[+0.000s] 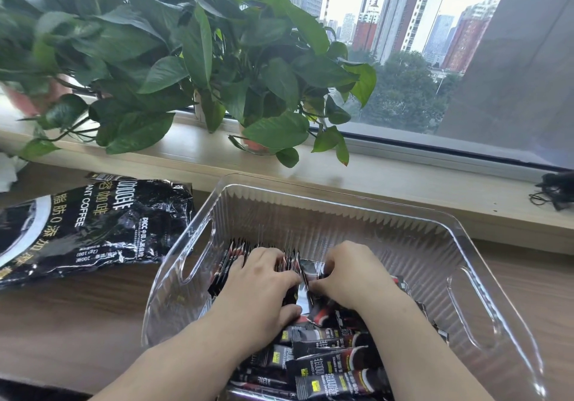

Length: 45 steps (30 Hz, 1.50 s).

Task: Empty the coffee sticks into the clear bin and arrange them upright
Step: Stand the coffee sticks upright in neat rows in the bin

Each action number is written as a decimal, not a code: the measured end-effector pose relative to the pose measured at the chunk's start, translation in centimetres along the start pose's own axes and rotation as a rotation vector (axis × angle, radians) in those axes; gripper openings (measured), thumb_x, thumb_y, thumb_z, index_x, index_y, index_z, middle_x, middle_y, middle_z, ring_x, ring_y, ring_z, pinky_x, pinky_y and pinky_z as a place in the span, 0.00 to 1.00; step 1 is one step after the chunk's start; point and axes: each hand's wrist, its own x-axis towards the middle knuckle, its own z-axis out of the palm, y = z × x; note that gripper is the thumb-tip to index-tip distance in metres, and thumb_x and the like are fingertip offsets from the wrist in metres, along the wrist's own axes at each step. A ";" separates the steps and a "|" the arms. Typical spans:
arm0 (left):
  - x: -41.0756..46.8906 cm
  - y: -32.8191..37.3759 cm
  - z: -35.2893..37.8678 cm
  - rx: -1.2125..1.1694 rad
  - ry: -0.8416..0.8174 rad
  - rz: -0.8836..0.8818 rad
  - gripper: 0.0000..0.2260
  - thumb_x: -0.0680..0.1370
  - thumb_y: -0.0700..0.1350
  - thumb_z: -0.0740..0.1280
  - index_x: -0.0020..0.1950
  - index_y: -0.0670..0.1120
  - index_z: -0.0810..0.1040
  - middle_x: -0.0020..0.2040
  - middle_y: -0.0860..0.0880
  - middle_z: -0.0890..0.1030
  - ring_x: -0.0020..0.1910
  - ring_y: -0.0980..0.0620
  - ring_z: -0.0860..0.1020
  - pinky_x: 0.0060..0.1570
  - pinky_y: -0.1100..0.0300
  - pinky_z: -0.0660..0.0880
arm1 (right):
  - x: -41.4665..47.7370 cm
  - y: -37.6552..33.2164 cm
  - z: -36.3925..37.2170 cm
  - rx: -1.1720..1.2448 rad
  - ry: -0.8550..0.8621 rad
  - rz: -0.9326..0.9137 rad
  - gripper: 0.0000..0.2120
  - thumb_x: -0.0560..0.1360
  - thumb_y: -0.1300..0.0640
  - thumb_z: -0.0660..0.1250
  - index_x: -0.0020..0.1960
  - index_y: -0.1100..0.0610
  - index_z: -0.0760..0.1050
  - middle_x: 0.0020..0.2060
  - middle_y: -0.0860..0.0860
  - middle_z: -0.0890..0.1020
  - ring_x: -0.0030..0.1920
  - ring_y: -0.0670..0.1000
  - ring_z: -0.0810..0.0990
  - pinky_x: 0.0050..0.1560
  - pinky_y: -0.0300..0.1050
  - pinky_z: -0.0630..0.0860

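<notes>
A clear ribbed bin (357, 214) with cut-out handles sits on the wooden surface (77, 323). Inside it are black coffee sticks (329, 366): a row stands upright toward the far left, and the rest lie loose at the near end, with yellow labels too small to read. The left hand (261, 289) curls over the upright row, its grip closed around the sticks. The right hand (351, 273) pinches one stick beside that row. Left of the bin lies a flattened black bag (102, 226) printed "ANT COFFEE", "PICC" and "(2g x100)". Leafy plants (192, 59) line the windowsill (403, 183).
</notes>
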 end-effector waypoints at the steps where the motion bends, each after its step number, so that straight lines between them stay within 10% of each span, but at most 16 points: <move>1: 0.0 0.0 0.0 -0.003 -0.002 -0.002 0.22 0.78 0.62 0.64 0.71 0.59 0.70 0.74 0.51 0.61 0.75 0.50 0.55 0.74 0.50 0.55 | 0.0 0.0 0.0 -0.023 0.003 -0.007 0.17 0.70 0.42 0.76 0.45 0.55 0.81 0.39 0.50 0.82 0.41 0.51 0.81 0.37 0.43 0.76; 9: -0.1 0.0 -0.1 -0.009 -0.006 -0.003 0.22 0.78 0.62 0.64 0.71 0.60 0.70 0.74 0.51 0.61 0.75 0.50 0.54 0.74 0.50 0.55 | -0.9 -0.6 -0.5 -0.112 -0.014 -0.086 0.20 0.68 0.40 0.76 0.49 0.53 0.80 0.46 0.49 0.80 0.46 0.52 0.79 0.40 0.44 0.74; 15: -0.1 0.0 -0.2 -0.014 0.005 -0.006 0.21 0.78 0.62 0.64 0.71 0.61 0.70 0.74 0.52 0.61 0.75 0.51 0.55 0.73 0.52 0.54 | -0.8 -0.5 -0.4 -0.069 -0.030 0.011 0.20 0.71 0.48 0.74 0.33 0.55 0.66 0.29 0.50 0.71 0.29 0.50 0.69 0.26 0.42 0.62; 34: -0.1 0.1 -0.4 -0.021 -0.017 -0.022 0.22 0.78 0.61 0.64 0.71 0.59 0.70 0.75 0.50 0.61 0.76 0.50 0.53 0.74 0.50 0.53 | -1.6 -1.9 -0.6 -0.262 0.098 0.022 0.07 0.78 0.61 0.68 0.44 0.55 0.70 0.35 0.50 0.71 0.40 0.55 0.76 0.39 0.45 0.73; 45: -0.3 0.0 -0.6 -0.041 -0.022 -0.012 0.22 0.78 0.61 0.64 0.71 0.58 0.71 0.74 0.50 0.62 0.75 0.49 0.54 0.75 0.50 0.53 | -3.5 -2.1 -5.6 0.101 0.358 0.016 0.11 0.75 0.56 0.65 0.34 0.58 0.74 0.31 0.52 0.76 0.35 0.55 0.77 0.31 0.42 0.68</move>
